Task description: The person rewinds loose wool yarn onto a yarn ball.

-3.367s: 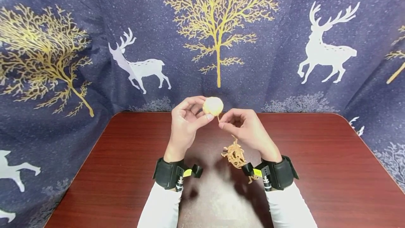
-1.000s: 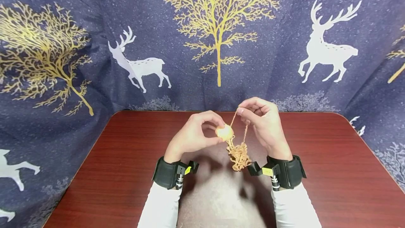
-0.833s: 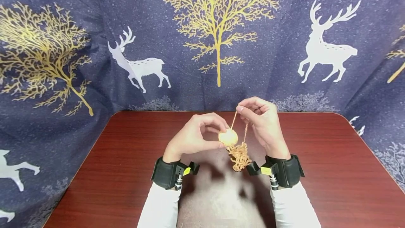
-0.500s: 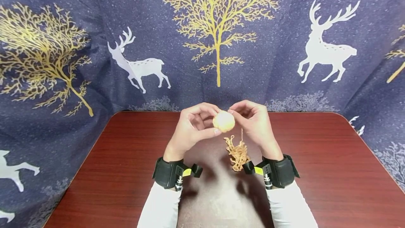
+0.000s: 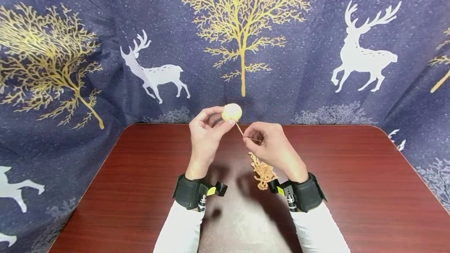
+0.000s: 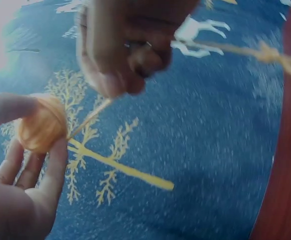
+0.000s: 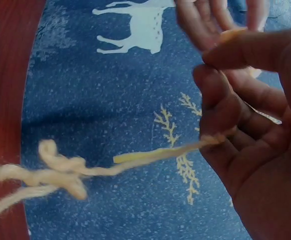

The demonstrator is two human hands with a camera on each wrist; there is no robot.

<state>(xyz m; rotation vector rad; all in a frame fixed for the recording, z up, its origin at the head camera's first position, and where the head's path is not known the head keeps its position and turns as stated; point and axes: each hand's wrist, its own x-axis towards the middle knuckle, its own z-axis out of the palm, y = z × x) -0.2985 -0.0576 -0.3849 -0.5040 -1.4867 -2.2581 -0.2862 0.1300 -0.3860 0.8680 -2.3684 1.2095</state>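
My left hand (image 5: 205, 138) holds a pale yellow-orange ball of yarn (image 5: 232, 112) between thumb and fingers, above the far edge of the table. A taut strand of yarn (image 5: 239, 129) runs from the ball down to my right hand (image 5: 272, 143), which pinches it between thumb and forefinger. In the left wrist view the wound ball (image 6: 41, 124) shows its wrapped layers. Beneath the right hand lies a loose tangle of yarn (image 5: 263, 173). In the right wrist view the trailing yarn (image 7: 150, 159) passes through the curled fingers, with kinks and loops at its far part.
The reddish-brown wooden table (image 5: 140, 175) has a pale worn patch toward its front. Behind it hangs a dark blue cloth (image 5: 267, 85) printed with white deer and golden trees. Each wrist wears a black strap (image 5: 188, 192) with a small camera.
The ball has risen up and left from near the tangle, in the left hand. The right hand has come down and left, drawing the strand round the ball. The tangle looks slightly smaller.
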